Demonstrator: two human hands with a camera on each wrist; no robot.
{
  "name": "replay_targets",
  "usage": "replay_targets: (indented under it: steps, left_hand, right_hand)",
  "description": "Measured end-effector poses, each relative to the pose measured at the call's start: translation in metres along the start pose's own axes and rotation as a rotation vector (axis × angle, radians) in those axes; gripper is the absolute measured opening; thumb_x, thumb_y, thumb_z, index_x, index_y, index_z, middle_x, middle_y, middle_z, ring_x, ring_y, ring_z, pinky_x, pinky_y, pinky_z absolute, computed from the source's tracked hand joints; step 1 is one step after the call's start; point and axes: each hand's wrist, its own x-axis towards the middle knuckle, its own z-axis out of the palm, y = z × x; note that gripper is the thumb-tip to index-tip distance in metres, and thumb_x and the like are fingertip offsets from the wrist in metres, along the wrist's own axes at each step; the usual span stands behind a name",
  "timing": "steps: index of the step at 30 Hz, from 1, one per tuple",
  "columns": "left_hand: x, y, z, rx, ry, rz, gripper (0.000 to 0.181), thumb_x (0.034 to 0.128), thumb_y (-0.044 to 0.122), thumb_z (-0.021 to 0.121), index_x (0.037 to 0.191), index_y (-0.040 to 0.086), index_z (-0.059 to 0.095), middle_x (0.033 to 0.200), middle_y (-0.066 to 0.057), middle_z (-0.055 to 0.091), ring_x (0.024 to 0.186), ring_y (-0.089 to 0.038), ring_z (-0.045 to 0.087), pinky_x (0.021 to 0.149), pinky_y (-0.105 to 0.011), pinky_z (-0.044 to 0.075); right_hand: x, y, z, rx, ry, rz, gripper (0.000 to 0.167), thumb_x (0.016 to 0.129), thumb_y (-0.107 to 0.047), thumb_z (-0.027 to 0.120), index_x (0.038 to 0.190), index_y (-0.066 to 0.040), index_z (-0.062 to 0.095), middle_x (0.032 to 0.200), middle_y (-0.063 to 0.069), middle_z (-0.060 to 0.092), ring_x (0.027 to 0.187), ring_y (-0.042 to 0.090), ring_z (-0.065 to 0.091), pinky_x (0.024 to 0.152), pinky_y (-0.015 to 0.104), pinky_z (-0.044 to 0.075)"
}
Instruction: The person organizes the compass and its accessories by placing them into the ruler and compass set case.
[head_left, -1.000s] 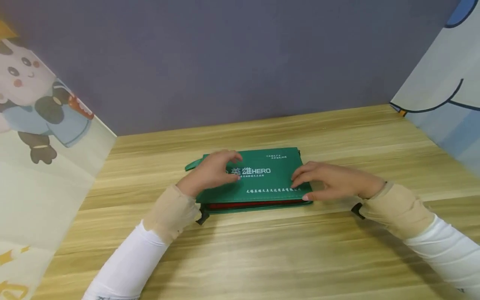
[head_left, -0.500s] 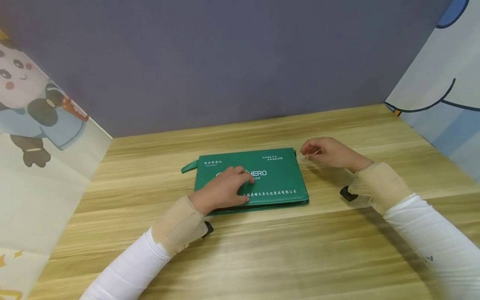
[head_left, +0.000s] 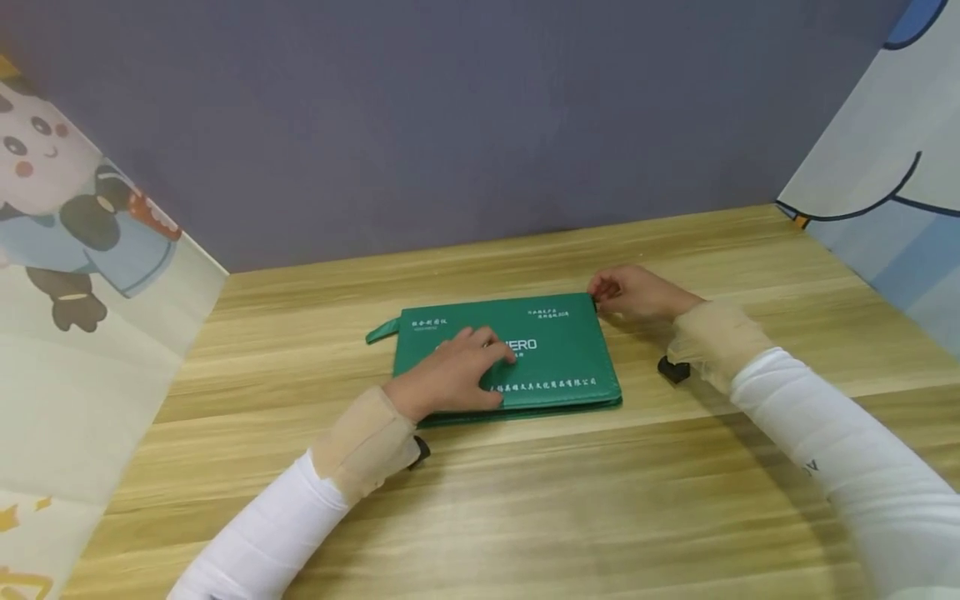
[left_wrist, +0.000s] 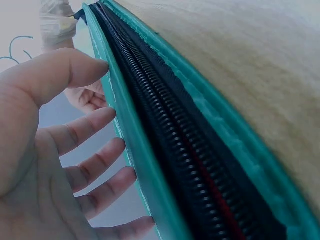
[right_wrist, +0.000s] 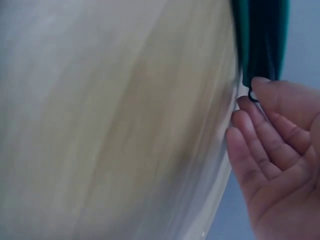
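Observation:
A green zip case [head_left: 562,362] with white lettering lies flat on the table in the head view. My left hand [head_left: 457,375] rests on its cover, fingers spread and lightly bent. Along the case's front edge, the left wrist view shows two rows of black zipper teeth [left_wrist: 165,122] standing apart, with a strip of red between them lower down. At the far right corner my right hand [head_left: 637,293] pinches the small black zipper pull [right_wrist: 254,96] between thumb and fingers; the fingertips partly hide it.
The wood-grain table [head_left: 525,508] runs back to a grey panel [head_left: 480,125]. Cartoon-printed panels stand at the left [head_left: 45,375] and right [head_left: 885,242]. A green strap [head_left: 382,331] sticks out from the case's left side.
My right hand has gone from the case's front right side to its far right corner and taken the zipper pull. My left hand has shifted right on the cover, and the front gap has narrowed.

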Motion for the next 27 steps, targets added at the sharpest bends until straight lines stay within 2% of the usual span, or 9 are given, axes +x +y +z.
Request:
replay_targets:
  steps: [6,13,22,27]
  left_hand:
    - [-0.0004,-0.0010,0.0027,0.009,0.013,0.008,0.044,0.0832,0.027,0.069,0.125,0.018,0.056,0.124,-0.002,0.049,0.105,-0.020,0.042,0.087,-0.042,0.041]
    - [-0.0008,-0.0010,0.0022,0.009,0.018,0.014,0.044,0.0834,0.026,0.069,0.125,0.019,0.056,0.124,-0.002,0.049,0.104,-0.020,0.042,0.085,-0.041,0.041]
    - [0.0011,-0.0022,0.0010,0.020,0.015,0.019,0.047,0.0827,0.030,0.070,0.126,0.018,0.055,0.127,-0.003,0.048,0.106,-0.020,0.043,0.086,-0.040,0.042]
    - [0.0016,-0.0027,0.0012,0.027,0.008,0.022,0.051,0.0824,0.036,0.071,0.127,0.019,0.055,0.127,-0.002,0.048,0.106,-0.020,0.042,0.090,-0.039,0.041]
  right_hand:
    - [0.0067,-0.0007,0.0049,-0.020,0.030,-0.023,0.014,0.088,0.008,0.055,0.101,0.006,0.060,0.100,0.020,0.063,0.097,0.035,0.060,0.087,0.046,0.048]
    - [0.0089,-0.0024,0.0045,-0.053,0.088,0.003,0.007,0.087,0.007,0.058,0.093,0.006,0.062,0.090,0.018,0.066,0.087,0.031,0.062,0.080,0.041,0.049]
    - [0.0060,-0.0045,0.0033,-0.121,0.092,0.017,0.004,0.082,0.005,0.061,0.084,0.004,0.064,0.082,0.014,0.066,0.080,0.027,0.061,0.071,0.037,0.050]
    - [0.0052,-0.0024,0.0018,-0.143,0.077,-0.030,0.007,0.078,0.005,0.063,0.078,-0.002,0.062,0.076,0.008,0.063,0.073,0.020,0.058,0.065,0.033,0.047]
